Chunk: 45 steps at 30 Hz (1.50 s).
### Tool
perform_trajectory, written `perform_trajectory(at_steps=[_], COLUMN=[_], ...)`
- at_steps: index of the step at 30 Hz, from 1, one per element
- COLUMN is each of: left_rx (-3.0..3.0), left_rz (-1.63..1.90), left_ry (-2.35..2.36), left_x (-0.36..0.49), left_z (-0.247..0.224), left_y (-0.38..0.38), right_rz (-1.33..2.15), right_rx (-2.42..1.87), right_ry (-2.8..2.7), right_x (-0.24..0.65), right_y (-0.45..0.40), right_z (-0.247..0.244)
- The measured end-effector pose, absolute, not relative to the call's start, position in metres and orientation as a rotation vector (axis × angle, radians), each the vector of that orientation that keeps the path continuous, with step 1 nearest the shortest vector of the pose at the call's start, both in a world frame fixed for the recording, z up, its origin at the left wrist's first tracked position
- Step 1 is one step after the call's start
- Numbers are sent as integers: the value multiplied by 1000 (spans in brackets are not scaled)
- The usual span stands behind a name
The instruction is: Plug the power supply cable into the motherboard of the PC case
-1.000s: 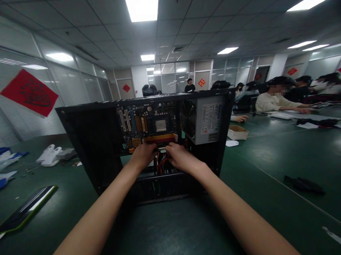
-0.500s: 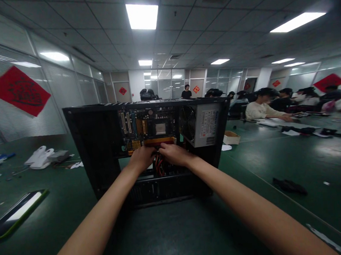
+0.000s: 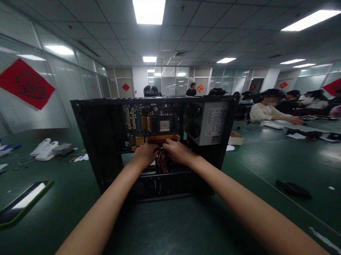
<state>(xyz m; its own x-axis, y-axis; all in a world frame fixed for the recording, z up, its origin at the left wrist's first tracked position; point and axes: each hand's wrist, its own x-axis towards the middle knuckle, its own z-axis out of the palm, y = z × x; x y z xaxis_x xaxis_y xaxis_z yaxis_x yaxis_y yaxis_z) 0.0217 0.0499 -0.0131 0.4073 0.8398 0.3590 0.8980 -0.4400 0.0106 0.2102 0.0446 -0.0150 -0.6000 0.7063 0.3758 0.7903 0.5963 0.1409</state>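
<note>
An open black computer case (image 3: 86, 136) stands before me with its inside facing me. Its motherboard (image 3: 154, 114) shows a pale square processor socket, and orange-and-red memory slots (image 3: 165, 137) run along the lower edge. Just below these slots, my left hand (image 3: 145, 155) has its fingers curled inward. My right hand (image 3: 178, 151) is close beside it, fingers bent and closed at the same edge. What the fingertips hold is hidden. Red and black cables (image 3: 162, 163) hang under and between my hands. A power supply (image 3: 215, 126) with a fan sits at the upper right of the case.
On the green table (image 3: 171, 235), a phone-like device with a green edge (image 3: 21, 202) lies left, near white plastic items (image 3: 46, 148). A small box (image 3: 235, 138) stands behind the case's right side. Black cloth (image 3: 293, 189) lies right. A person in a pale top (image 3: 259, 112) sits farther back.
The whole view has shifted slightly, so the case and table things appear a little farther right. Both hands stay at the memory slots, with only small finger movement.
</note>
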Motion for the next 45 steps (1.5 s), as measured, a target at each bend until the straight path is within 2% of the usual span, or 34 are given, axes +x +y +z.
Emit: perform_trajectory(at_steps=[19, 28, 45], left_rx=[-2530, -2486, -2430], left_rz=[-624, -541, -477], left_ry=[-1587, -1615, -1637], left_x=[26, 28, 34], left_z=[-14, -12, -12], left_y=[50, 54, 50], right_rz=[-383, -212, -202], right_rx=[-1396, -1473, -1582], right_ry=[-2466, -2397, -2295], right_x=[209, 214, 217], right_y=[42, 41, 48], right_z=[-12, -16, -20])
